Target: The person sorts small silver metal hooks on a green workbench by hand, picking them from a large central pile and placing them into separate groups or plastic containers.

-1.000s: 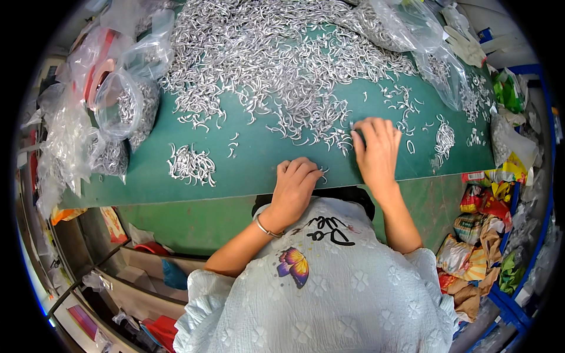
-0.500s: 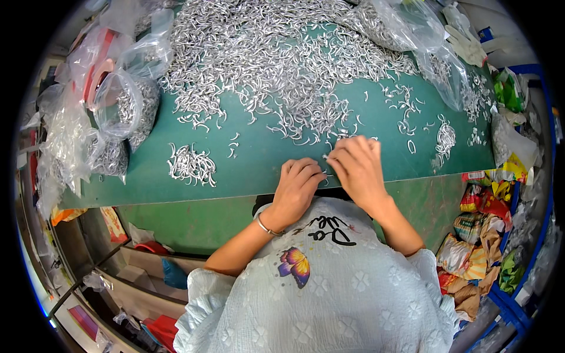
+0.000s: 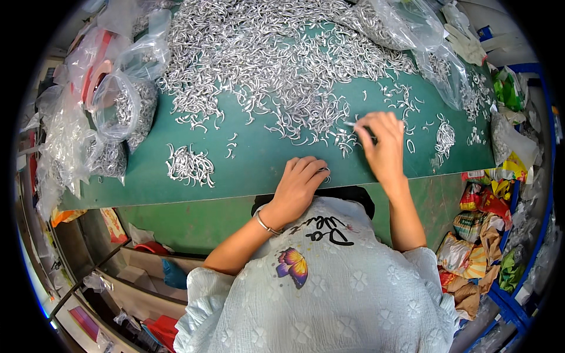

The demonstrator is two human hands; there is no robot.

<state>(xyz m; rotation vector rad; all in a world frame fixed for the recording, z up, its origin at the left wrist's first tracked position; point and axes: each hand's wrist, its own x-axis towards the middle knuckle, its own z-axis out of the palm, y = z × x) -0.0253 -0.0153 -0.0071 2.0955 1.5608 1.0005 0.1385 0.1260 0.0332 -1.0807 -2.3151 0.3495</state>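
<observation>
My left hand point(image 3: 301, 183) rests by the table's front edge, its fingers curled together. At its fingertips shows a small curved silver metal piece point(image 3: 326, 170). Farther right and forward, my right hand point(image 3: 384, 141) is raised over the green table point(image 3: 259, 170), thumb and fingers pinched on a thin silver piece point(image 3: 349, 123); its exact shape is too small to tell. Just left of that hand lie a few loose curved pieces point(image 3: 344, 143). Beyond both hands spreads a large heap of the same curved metal pieces point(image 3: 265, 65).
A small pile point(image 3: 189, 166) of pieces sits at the left, another point(image 3: 445, 138) at the right. Clear plastic bags point(image 3: 126, 109) holding pieces stand at the left edge; another bag point(image 3: 438, 65) lies back right. Below the right side are colourful packets point(image 3: 465, 256) by a blue frame.
My right hand has moved away from the left, forward and to the right, toward the edge of the heap. My left hand has stayed nearly in place.
</observation>
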